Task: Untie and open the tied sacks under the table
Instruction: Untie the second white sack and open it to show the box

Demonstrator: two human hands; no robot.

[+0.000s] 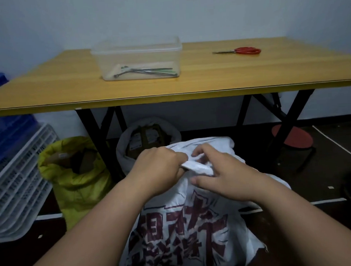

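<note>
A white sack with dark red printed characters stands on the floor in front of me, its top gathered into a twisted neck. My left hand grips the neck from the left. My right hand pinches the same bunched fabric from the right. Behind it, under the table, a grey sack stands with its mouth open, showing dark packets inside. To the left, a yellow-green sack also stands open.
A wooden table on black crossed legs holds a clear plastic box with dark ties inside and red-handled scissors. White and blue crates are stacked at left. A red stool stands at right.
</note>
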